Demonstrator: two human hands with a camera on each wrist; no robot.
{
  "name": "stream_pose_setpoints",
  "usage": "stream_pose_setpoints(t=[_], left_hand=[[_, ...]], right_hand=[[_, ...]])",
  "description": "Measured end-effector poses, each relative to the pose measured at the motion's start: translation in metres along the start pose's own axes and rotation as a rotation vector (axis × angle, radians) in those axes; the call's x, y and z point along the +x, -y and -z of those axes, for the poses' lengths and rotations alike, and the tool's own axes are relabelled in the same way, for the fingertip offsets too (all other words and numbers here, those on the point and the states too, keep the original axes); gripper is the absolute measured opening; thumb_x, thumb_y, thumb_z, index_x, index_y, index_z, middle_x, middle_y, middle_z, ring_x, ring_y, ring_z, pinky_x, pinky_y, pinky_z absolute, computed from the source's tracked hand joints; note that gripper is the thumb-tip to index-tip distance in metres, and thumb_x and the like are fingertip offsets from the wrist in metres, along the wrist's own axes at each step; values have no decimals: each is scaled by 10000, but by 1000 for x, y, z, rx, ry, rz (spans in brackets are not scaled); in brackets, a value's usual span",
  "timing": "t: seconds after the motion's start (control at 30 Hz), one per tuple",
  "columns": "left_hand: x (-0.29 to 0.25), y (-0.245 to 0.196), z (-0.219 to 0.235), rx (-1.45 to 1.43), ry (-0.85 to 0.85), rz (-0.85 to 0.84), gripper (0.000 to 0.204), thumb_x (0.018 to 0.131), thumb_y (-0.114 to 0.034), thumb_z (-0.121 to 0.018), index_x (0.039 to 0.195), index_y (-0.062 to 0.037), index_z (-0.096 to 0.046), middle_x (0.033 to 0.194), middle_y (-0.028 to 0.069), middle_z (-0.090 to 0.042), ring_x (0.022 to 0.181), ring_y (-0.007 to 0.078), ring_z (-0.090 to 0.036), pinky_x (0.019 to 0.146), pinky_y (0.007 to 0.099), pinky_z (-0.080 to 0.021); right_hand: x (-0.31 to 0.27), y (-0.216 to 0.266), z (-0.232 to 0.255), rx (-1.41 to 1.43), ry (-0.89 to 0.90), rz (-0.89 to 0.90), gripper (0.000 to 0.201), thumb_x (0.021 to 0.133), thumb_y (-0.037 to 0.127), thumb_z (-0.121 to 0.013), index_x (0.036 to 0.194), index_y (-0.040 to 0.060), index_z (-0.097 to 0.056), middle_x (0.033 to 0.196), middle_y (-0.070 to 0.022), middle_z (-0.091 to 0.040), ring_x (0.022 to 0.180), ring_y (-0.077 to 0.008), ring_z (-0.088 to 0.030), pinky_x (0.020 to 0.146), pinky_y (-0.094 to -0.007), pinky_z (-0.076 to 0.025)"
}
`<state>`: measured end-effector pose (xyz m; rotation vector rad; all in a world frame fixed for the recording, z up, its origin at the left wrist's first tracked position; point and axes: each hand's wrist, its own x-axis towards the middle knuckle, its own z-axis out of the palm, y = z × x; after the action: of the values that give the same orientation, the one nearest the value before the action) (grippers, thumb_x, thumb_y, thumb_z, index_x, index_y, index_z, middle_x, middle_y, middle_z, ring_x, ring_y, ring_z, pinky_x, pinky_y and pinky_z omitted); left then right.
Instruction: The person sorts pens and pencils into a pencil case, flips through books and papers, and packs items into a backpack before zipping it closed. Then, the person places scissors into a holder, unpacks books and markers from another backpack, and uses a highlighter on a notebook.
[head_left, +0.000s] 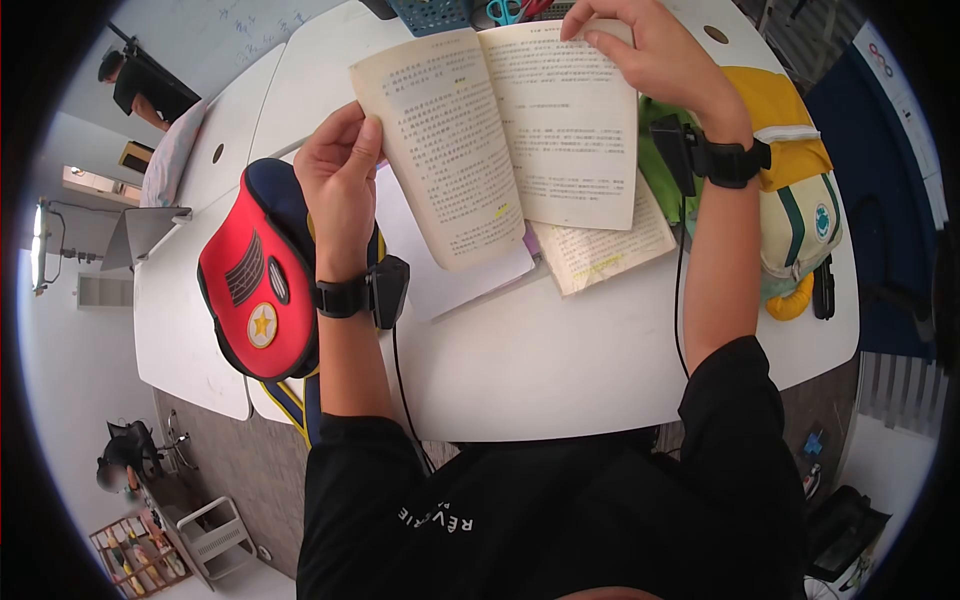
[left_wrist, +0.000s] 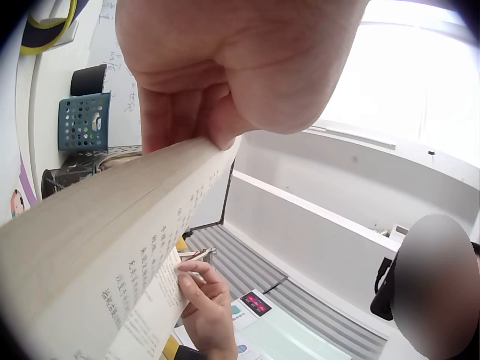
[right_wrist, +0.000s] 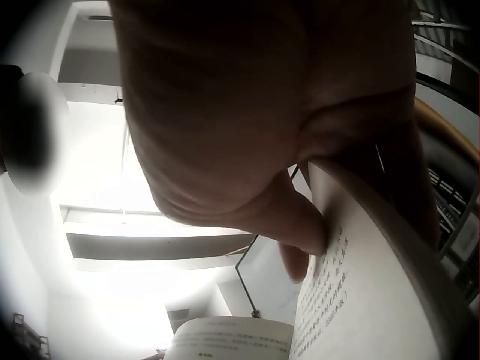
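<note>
An open paperback book point(head_left: 570, 150) with printed pages is held up above the table. At its left edge my left hand point(head_left: 342, 185) pinches the pages, thumb on the printed side and fingers behind. My right hand point(head_left: 665, 60) grips the top right corner, its thumb on the page. In the left wrist view, the book point(left_wrist: 112, 217) shows its thick page edge under the left hand point(left_wrist: 247, 60). The right wrist view has the right thumb on a curved page point(right_wrist: 352, 277). Below the raised book, another open book point(head_left: 615, 255) with yellow highlighting lies beside white sheets point(head_left: 440, 275).
A red and navy bag point(head_left: 255, 310) sits left of the left forearm. To the right lies a yellow and cream bag point(head_left: 790, 200). A blue basket point(head_left: 432, 14) and scissors point(head_left: 505, 10) stand at the far edge. Thin black cables point(head_left: 681, 300) run from both wrist cameras.
</note>
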<state>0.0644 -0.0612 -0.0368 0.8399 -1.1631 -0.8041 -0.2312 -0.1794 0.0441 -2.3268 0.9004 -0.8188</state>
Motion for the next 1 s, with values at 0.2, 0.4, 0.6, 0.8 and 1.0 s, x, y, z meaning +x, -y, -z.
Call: stream_pose_setpoints(t=[0.2,0.4,0.6,0.8,1.0], left_hand=[[-2,-2,-3,-1,26,-7,247,978,-33,-595,1182,103,-625,997,126,-720,863,154,-682,785,282,-542],[-3,1,-7,0,31,-20,270,979,-33,-593,1207,111,-607,1039,148,-713,895,170,-684,816,297,-549],[-3,-4,-12,52,-28,2,253,980,-5,-560,1202,103,-614,992,113,-715,858,139,-651,829,279,-494],[-2,0,-4,35,22,-37,269,979,-32,-593,1198,125,-606,1021,148,-715,882,171,-682,802,297,-547],[-2,-1,-5,39,0,6,241,981,-17,-565,1186,95,-626,1011,115,-720,869,141,-663,839,265,-496]], right_hand=[[2,-6,-3,-21,-29,16,240,910,131,-528,953,-51,-678,895,-200,-703,839,-268,-669,775,-343,-506],[5,-16,-6,156,-57,95,395,998,272,-482,935,-71,-668,867,-172,-691,805,-238,-631,747,-331,-473],[6,-18,-5,283,-47,98,554,1061,376,-367,913,-61,-673,862,-153,-690,788,-213,-609,738,-317,-458],[8,-21,0,267,-13,127,449,1039,300,-427,925,-60,-669,816,-149,-687,751,-208,-611,714,-310,-459],[3,-8,-2,-38,-70,94,241,909,136,-553,938,-79,-659,836,-188,-684,801,-252,-642,763,-344,-495]])
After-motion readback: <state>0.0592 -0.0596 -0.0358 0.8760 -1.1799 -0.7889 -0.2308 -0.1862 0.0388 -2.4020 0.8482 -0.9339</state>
